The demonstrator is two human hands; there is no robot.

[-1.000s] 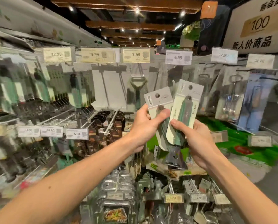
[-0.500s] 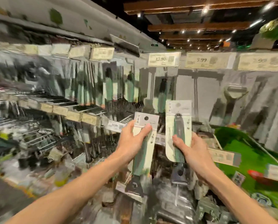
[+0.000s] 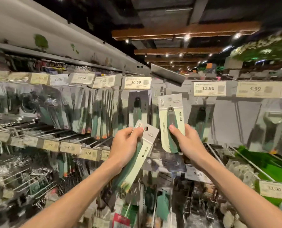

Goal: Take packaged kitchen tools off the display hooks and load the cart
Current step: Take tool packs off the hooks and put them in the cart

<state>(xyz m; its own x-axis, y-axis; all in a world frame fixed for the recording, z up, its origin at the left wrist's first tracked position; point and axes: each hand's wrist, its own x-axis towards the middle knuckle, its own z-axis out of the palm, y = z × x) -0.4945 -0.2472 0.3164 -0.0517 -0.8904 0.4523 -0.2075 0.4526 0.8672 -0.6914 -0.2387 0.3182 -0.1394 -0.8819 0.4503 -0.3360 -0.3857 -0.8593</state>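
Observation:
My left hand (image 3: 125, 147) grips a carded kitchen tool with a green handle (image 3: 137, 162), tilted with its top leaning right. My right hand (image 3: 186, 142) holds a second carded tool (image 3: 170, 116) upright, thumb across its green and grey handle. Both packages are pale green with a grey header and are off the hooks, held in front of the display. More packaged tools (image 3: 102, 112) hang on the display hooks behind them. No cart is in view.
Rows of metal hooks (image 3: 38, 129) with yellow price tags (image 3: 137, 82) run along the rack to the left. White-backed packs hang at the right (image 3: 275, 125), above a green surface (image 3: 271, 163). More hanging goods fill the space below my arms.
The view has swung further left along the rack. Both hands still hold their packages, now a little further apart, the left one tilted more.

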